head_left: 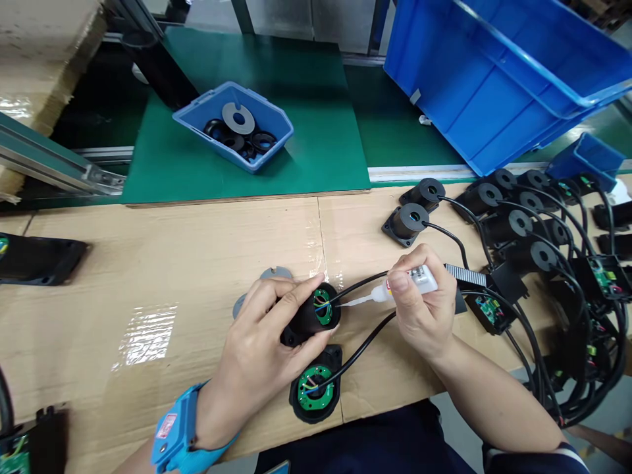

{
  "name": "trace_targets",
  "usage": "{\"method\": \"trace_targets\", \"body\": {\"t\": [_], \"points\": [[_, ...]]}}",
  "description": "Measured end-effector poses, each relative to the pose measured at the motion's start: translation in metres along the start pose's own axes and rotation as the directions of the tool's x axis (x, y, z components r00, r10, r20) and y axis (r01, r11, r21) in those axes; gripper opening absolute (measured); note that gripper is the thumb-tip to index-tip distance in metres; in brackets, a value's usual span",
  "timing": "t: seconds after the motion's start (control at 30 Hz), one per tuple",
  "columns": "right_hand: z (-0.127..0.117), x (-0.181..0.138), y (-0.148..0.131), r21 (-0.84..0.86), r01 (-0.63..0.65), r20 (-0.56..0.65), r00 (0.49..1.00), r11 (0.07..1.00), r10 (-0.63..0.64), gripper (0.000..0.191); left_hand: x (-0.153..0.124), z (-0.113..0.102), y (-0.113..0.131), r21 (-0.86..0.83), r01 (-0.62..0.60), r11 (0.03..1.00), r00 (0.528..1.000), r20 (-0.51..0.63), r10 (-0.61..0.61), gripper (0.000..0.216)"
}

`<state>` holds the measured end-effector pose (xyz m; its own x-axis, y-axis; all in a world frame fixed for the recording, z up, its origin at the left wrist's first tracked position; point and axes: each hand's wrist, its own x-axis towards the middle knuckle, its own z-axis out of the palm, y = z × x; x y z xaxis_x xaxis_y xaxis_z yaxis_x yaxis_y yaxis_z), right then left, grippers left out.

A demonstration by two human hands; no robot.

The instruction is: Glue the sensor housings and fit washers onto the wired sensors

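My left hand (266, 336) grips a black round housing (310, 317) tilted on its side, its green circuit board (323, 307) facing right. My right hand (422, 306) is closed around a small white glue bottle (405, 284), and the thin nozzle tip nearly touches the board's edge. A black cable runs from the housing to the right. A second black housing (316, 385) with a green board lies flat on the cardboard just below. Grey discs (274, 273) peek out behind my left hand.
Several black capped units (415, 217) with cables and small boards crowd the right side. A small blue bin (234, 125) of black rings and a grey disc sits on the green mat. A large blue crate (498, 72) stands at back right. A black part (39, 260) lies at left.
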<state>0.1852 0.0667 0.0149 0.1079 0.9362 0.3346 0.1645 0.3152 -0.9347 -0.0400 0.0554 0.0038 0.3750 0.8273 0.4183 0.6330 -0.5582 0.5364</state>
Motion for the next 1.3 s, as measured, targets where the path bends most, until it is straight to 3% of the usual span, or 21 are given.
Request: {"method": "trace_targets", "body": {"t": [0.37, 0.57, 0.87, 1.3], "points": [[0.0004, -0.003, 0.003, -0.017, 0.026, -0.049, 0.998, 1.0, -0.027, 0.023, -0.002, -0.0005, 0.0011, -0.136, 0.141, 0.981, 0.988, 0.084, -0.13, 0.053], [0.0001, 0.0008, 0.0064, 0.067, -0.027, -0.132, 0.991, 0.997, 0.036, 0.034, -0.0004, -0.0011, 0.0013, -0.179, 0.185, 0.966, 0.979, 0.117, -0.165, 0.053], [0.0005, -0.0055, 0.0017, -0.062, 0.051, -0.038, 0.998, 0.997, -0.054, 0.022, -0.0025, -0.0007, 0.0009, -0.194, 0.175, 0.965, 0.983, 0.094, -0.159, 0.056], [-0.0018, -0.008, -0.0031, -0.053, 0.048, 0.011, 0.999, 0.997, -0.047, 0.019, -0.003, 0.0014, -0.0007, -0.179, 0.165, 0.97, 0.985, 0.078, -0.153, 0.058]]}}
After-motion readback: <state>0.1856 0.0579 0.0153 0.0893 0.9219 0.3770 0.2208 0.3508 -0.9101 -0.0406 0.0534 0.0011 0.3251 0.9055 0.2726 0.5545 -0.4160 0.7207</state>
